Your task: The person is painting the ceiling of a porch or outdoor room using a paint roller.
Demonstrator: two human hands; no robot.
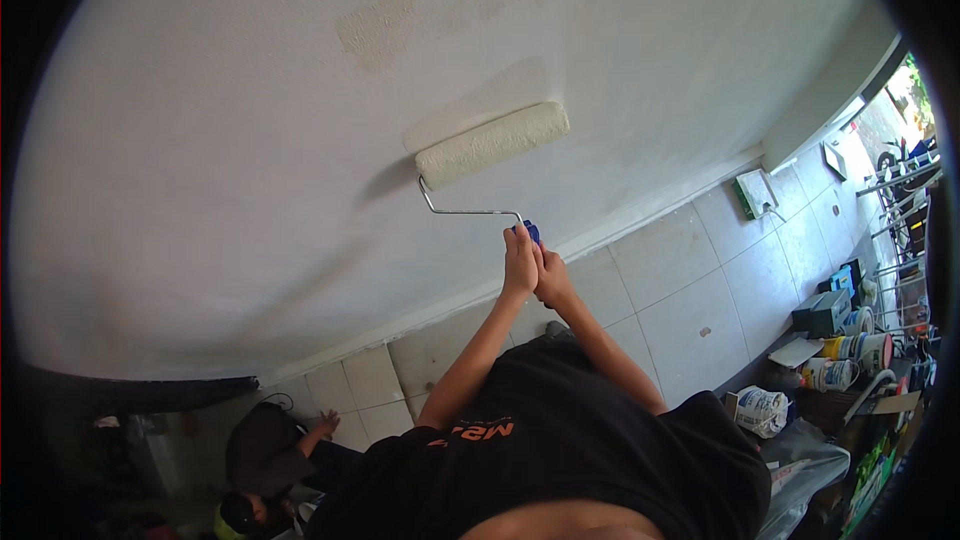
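A cream-covered paint roller [492, 143] on a bent metal frame rests against the white wall [250, 110], just below a damp patch of fresh paint. Another cream patch [445, 5] is higher up. My left hand [519, 268] is closed on the upper part of the roller's blue handle [532, 235], and my right hand [552, 280] grips it just below and to the right, partly behind the left. The lower end of the handle is mostly hidden by my hands.
A crouching co-worker [262, 450] is at lower left on the tiled floor [670, 310]. A paint tray [748, 196] lies by the skirting. Buckets [832, 372], toolboxes [822, 311], plastic sheeting [805, 470] and metal ladder-like frames [895, 230] crowd the right side.
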